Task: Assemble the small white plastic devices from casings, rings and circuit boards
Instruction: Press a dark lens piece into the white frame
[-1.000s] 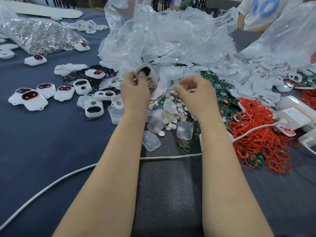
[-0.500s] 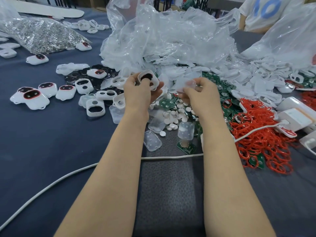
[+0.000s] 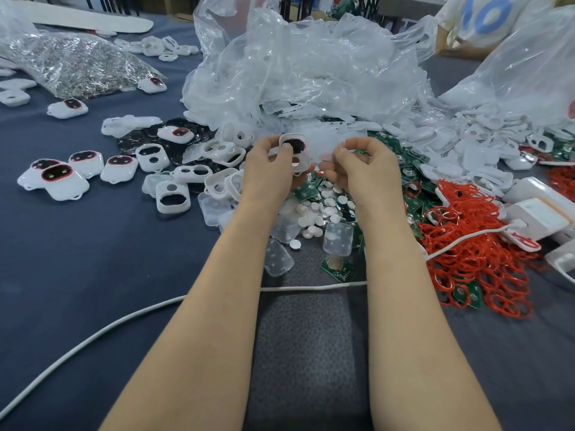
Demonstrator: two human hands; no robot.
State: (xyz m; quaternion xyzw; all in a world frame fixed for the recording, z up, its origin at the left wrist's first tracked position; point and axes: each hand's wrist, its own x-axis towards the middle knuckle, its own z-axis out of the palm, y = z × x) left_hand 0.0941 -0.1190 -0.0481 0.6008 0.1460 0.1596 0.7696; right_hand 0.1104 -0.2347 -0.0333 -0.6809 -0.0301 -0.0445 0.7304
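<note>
Head view: our left hand (image 3: 270, 171) grips a white plastic casing with a dark window (image 3: 295, 148); our right hand (image 3: 368, 171) pinches a small translucent piece (image 3: 325, 154).

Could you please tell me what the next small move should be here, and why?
Probably move the right hand slightly left and press its small translucent piece into the white casing gripped by the left hand. The casing's round hole looks open, and the piece is pinched just beside it; its exact type is too blurred to tell.
</note>
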